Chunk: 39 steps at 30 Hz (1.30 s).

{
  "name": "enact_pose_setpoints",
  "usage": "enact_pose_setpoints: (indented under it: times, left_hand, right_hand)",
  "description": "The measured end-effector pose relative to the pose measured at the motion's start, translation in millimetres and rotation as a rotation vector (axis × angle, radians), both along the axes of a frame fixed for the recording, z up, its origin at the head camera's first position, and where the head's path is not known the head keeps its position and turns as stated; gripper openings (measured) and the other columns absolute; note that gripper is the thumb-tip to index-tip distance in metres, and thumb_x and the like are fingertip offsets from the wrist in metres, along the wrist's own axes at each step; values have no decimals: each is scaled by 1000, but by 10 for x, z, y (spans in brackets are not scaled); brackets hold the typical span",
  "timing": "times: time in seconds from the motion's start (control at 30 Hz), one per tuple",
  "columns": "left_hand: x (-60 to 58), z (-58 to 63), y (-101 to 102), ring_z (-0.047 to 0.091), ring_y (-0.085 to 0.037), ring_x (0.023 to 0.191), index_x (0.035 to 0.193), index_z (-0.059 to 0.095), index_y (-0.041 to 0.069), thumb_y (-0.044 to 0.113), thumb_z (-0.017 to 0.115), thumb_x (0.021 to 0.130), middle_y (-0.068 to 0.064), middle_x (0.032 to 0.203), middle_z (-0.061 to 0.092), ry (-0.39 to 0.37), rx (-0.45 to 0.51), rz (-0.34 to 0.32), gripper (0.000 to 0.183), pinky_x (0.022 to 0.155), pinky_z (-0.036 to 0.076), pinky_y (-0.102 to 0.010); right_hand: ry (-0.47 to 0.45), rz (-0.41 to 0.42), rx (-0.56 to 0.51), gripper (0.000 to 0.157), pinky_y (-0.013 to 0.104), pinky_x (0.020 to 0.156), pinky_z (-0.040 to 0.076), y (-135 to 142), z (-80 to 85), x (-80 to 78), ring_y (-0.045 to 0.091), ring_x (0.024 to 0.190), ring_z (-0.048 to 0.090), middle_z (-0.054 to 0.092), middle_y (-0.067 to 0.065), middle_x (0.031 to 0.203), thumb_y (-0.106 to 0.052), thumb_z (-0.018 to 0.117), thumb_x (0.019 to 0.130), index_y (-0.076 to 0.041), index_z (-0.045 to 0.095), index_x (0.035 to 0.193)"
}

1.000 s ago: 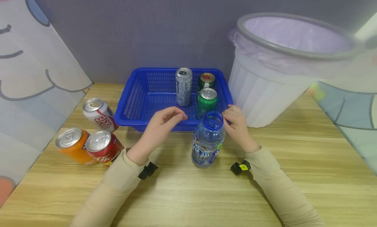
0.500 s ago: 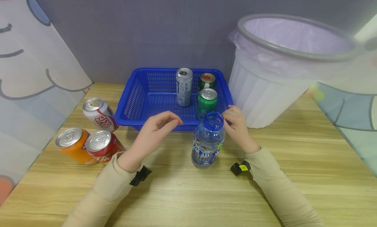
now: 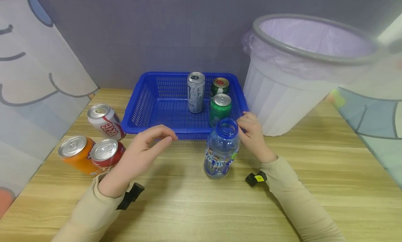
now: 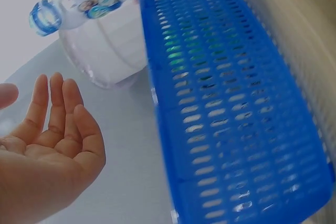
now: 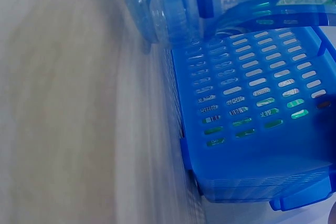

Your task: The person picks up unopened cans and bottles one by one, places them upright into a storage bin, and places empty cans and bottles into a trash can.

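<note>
In the head view my left hand [image 3: 144,148] hangs in the air before the basket, fingers slightly bent and touching nothing; the left wrist view shows its palm. My right hand [image 3: 251,132] grips the right front corner of the blue plastic basket [image 3: 138,130] with curled fingers, partly hidden behind a bottle. That clear bottle [image 3: 221,151], blue-rimmed and uncapped, stands upright on the table just in front of the basket. Inside the basket are a tall silver-grey can [image 3: 196,92], a green can [image 3: 220,109] and a dark green can [image 3: 220,85].
Left of the basket stand a white-and-red can [image 3: 106,121], an orange can [image 3: 78,154] and a red can [image 3: 108,153]. A tall white bin [image 3: 276,92] with a purple liner stands at the right. Behind the table [image 3: 201,210] rises a grey panel [image 3: 141,32].
My left hand has drawn back to the left and toward me, away from the bottle and the basket's front rim. The right hand, bottle, basket and cans have stayed in place.
</note>
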<state>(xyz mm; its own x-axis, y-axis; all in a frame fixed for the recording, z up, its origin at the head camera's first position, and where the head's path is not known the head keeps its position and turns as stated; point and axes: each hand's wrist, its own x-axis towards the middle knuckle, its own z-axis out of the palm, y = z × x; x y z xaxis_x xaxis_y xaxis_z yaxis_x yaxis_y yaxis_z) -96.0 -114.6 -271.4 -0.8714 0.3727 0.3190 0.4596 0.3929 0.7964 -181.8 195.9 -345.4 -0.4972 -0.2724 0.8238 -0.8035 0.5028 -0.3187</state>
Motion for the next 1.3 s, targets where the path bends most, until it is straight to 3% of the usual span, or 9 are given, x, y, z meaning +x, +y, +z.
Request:
enact_pose_setpoints:
  times: [0.27,0.57,0.67,0.73,0.87,0.9,1.0,1.13,1.3]
  left_hand:
    - [84,76,-83,57,-6,96,99,66,8,9,49,98,-4,98,66,32,21,13,17,85,44,-20]
    - [110,55,-239,57,-3,94,100,66,5,6,50,96,8,96,65,69,25,74,17,84,42,-14]
    - [117,58,-327,56,-2,93,101,66,7,6,50,96,9,98,65,78,-2,107,17,77,45,-15]
    - [113,73,-392,61,-3,80,104,65,8,8,49,97,10,100,64,48,-12,117,17,66,50,-19]
    - [82,123,-533,60,-4,71,112,63,12,15,50,98,7,104,63,7,-109,146,19,62,49,-21]
    - [70,134,-567,60,-3,72,113,62,14,16,51,98,6,105,64,8,-144,154,19,68,47,-19]
    - [23,147,-665,51,0,91,116,62,15,19,55,96,-1,109,65,32,-236,173,22,77,39,-15]
    - [-42,144,-791,49,2,98,119,60,12,20,59,94,-7,115,63,16,-294,153,27,83,36,-12]
    - [-82,155,-940,51,-11,106,123,57,14,27,62,92,-6,122,60,-63,-403,142,35,89,43,-32]
  right_hand:
    - [-8,7,-4,56,53,90,38,-3,-2,3,28,69,51,60,11,63,-39,43,100,-2,55,59]
    - [3,2,2,57,49,92,39,-16,6,1,28,69,51,59,10,62,-40,43,100,-1,55,59]
    - [-5,6,1,57,47,93,39,-15,10,0,27,69,50,60,10,63,-41,42,99,-2,54,59]
    - [-11,7,-5,57,48,93,38,-12,7,-1,27,69,50,60,10,62,-41,43,99,-2,54,59]
    - [-23,2,-5,57,50,93,37,-1,9,5,27,69,50,58,10,61,-41,43,99,-3,53,58]
    - [-24,0,-6,57,51,93,37,-1,10,7,27,69,50,58,10,61,-41,43,99,-3,53,58]
    - [-25,0,-4,57,51,92,37,-2,16,13,27,69,50,58,10,62,-40,43,99,-3,54,58]
    - [-20,6,-12,57,52,91,37,-4,13,10,28,69,50,60,11,63,-42,44,99,-2,56,60]
    - [-16,10,-19,57,53,91,37,-1,-1,-7,28,69,50,61,11,64,-42,44,99,-1,57,61]
